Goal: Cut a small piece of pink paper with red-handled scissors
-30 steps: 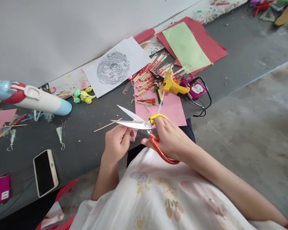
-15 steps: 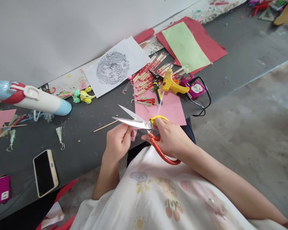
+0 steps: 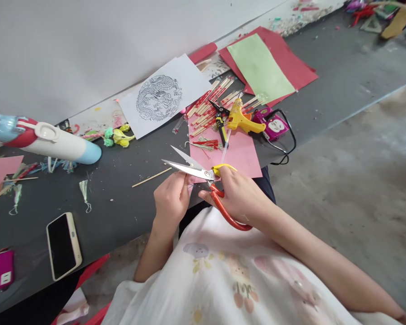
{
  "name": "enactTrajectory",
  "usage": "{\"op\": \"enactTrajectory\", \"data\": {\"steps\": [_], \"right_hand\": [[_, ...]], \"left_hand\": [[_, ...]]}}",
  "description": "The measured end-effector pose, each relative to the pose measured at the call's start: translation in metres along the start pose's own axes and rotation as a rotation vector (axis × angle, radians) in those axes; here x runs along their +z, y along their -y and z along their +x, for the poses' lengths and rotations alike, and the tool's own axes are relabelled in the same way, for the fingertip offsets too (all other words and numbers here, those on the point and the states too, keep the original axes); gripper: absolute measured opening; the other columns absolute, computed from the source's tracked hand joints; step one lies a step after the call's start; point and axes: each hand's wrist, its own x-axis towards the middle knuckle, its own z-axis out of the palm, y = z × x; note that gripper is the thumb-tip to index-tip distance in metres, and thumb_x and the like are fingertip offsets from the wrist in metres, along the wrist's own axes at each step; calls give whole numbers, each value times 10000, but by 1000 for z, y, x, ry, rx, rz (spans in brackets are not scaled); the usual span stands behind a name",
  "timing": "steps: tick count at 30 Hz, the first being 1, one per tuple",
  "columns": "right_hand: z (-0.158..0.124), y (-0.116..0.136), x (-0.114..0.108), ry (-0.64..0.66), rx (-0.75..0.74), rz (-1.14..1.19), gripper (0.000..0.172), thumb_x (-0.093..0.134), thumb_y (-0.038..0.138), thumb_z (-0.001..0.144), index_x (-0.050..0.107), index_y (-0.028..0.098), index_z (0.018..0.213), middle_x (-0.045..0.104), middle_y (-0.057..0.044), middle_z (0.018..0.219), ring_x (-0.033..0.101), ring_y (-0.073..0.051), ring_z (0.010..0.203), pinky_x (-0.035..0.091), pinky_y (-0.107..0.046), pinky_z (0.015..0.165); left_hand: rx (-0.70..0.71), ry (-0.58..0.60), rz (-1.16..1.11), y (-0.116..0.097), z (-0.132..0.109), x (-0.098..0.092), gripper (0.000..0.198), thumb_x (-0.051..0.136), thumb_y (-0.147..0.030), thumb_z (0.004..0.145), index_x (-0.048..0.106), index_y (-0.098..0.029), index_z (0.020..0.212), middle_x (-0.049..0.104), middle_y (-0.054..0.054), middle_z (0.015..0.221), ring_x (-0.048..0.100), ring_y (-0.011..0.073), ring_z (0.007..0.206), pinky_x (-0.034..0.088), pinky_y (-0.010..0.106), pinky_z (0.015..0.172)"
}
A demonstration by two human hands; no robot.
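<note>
My right hand (image 3: 238,196) grips a pair of scissors (image 3: 203,174) by its yellow and red handles, with the steel blades spread and pointing left. My left hand (image 3: 172,201) is closed just under the blades, pinching a small pink paper scrap (image 3: 190,180) that barely shows between the fingers. Both hands hover over the near edge of the dark table (image 3: 122,212), in front of a pink paper sheet (image 3: 240,155).
On the table lie a dragon print (image 3: 160,97), red-and-white sticks (image 3: 206,106), small snips (image 3: 220,122), a yellow glue gun (image 3: 243,119), a magenta box with black cable (image 3: 274,126), green and red sheets (image 3: 260,67), a bottle (image 3: 54,142), a phone (image 3: 63,243), tassels and a thin stick (image 3: 152,177).
Both hands have drifted slightly right and up with the scissors. The blades have narrowed a little. The left hand stays closed under them.
</note>
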Motion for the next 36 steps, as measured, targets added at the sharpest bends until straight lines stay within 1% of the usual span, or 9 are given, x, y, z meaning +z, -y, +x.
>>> {"op": "enactTrajectory", "data": {"steps": [3,5,11,16,20,25,30,33,36], "right_hand": [[0,-2,1,6,-57,15,469,460,577,834,491,147,1018,617,-136,997,576,-293,1015,445,-345,742],[-1,-3,0,-3,-89,20,463,464,567,837,479,145,1028,603,-141,1020,564,-298,1024,450,-353,746],[-2,-4,0,5,-119,28,417,487,550,833,460,155,966,600,-126,970,578,-275,923,454,-353,721],[-2,-3,-4,24,-99,24,408,479,554,835,472,162,946,603,-103,931,582,-256,909,440,-327,706],[0,-2,-5,24,-62,7,400,453,549,848,495,164,951,614,-108,925,595,-241,886,416,-297,651],[1,-3,-3,9,-38,-43,399,432,541,855,518,161,942,639,-105,882,612,-225,799,373,-276,580],[1,-4,-1,-4,-22,-91,401,424,538,855,528,165,957,648,-84,815,616,-218,719,333,-271,536],[1,-3,-2,12,-6,-100,412,414,545,857,532,164,959,648,-85,808,619,-224,718,340,-278,536],[1,-1,-3,23,-15,-91,427,412,554,857,527,154,954,650,-101,857,623,-242,775,384,-294,579]], "left_hand": [[-23,20,-36,0,0,-3,211,478,-169,868,614,-184,706,604,-10,594,551,92,563,385,203,582],[-56,54,-88,0,2,-6,241,486,-187,870,599,-184,657,584,-22,559,525,79,525,378,197,559],[-121,117,-233,-3,6,-14,288,484,-236,884,613,-190,631,561,-39,517,485,63,472,368,193,527],[-146,150,-287,-2,8,-15,286,483,-245,887,619,-190,642,561,-40,512,494,65,476,373,193,528],[-139,171,-282,-2,9,-14,308,467,-252,893,603,-189,623,558,-36,511,483,66,472,371,191,522],[-170,164,-250,-3,8,-13,346,454,-283,900,562,-183,588,536,-31,492,466,67,460,376,188,526],[-163,182,-244,-2,8,-13,350,460,-280,898,537,-181,571,523,-32,486,454,64,455,371,183,522],[-175,201,-263,-1,8,-12,355,460,-280,899,528,-178,566,518,-32,482,454,64,452,372,182,520],[-186,211,-311,0,9,-14,355,457,-278,901,541,-177,571,533,-29,489,474,64,460,384,181,526]]}}
